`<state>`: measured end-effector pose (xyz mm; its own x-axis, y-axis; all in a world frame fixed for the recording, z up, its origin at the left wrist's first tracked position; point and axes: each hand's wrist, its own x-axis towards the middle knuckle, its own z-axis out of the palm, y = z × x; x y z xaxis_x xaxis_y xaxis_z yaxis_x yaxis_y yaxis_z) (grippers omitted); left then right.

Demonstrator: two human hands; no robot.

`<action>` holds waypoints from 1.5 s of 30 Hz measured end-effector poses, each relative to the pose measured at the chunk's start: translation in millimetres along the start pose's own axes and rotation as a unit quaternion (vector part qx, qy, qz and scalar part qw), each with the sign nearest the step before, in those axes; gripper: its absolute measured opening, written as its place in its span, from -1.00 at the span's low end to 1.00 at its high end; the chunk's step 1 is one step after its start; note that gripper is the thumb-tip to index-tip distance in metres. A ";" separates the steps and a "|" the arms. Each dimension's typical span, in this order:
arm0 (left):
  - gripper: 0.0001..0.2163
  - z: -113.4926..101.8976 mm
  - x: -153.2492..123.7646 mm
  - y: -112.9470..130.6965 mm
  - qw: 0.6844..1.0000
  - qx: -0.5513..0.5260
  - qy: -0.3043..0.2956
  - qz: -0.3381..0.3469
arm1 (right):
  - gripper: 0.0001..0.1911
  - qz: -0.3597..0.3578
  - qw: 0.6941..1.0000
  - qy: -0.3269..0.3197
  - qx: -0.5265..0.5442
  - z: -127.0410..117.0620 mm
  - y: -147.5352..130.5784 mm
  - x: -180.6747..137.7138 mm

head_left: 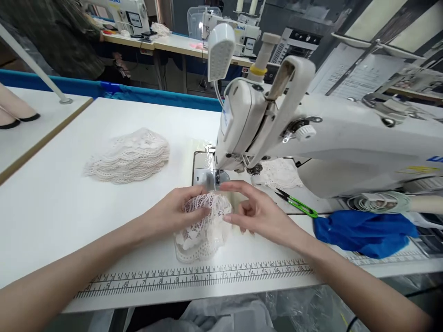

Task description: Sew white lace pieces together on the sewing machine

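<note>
A cream-white lace piece (204, 230) lies gathered in front of the sewing machine's needle, its scalloped edge toward me. My left hand (180, 210) grips its left side, thumb on top and the other fingers partly hidden behind the lace. On the right, my right hand (254, 210) is open, with index finger and thumb spread. The index tip is close to the presser foot (218, 177), while the thumb tip is at the lace's right edge; whether it presses on the lace I cannot tell. The white sewing machine (242, 115) stands just beyond both hands.
A stack of lace pieces (133, 157) sits left of the machine. More lace (280, 173) lies under its arm, beside green-handled thread snips (297, 203). Blue cloth (363, 233) is at right. A printed ruler (194, 279) runs along the front edge. Another person (51, 37) is across the aisle.
</note>
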<state>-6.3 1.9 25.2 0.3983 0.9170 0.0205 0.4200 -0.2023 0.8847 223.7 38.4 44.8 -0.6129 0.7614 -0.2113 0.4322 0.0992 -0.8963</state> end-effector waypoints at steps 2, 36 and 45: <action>-0.86 -1.5 0.1 3.3 1.000 0.018 -0.003 0.011 | -0.60 0.031 0.997 -0.052 0.036 0.2 -2.8 18.2; -0.97 23.8 -0.7 -8.5 0.879 0.384 0.191 0.208 | -0.82 -0.466 0.779 0.183 -0.377 13.0 25.6 18.1; -0.82 26.8 -3.3 -5.1 0.892 0.308 0.210 0.254 | -0.80 -0.568 0.670 0.183 -0.441 7.5 16.0 6.7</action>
<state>12.1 -9.3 8.1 0.3776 0.6752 0.6337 0.6927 -0.6601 0.2906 221.6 40.3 26.1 -0.7443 -0.0363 0.6668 0.1458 0.9656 0.2154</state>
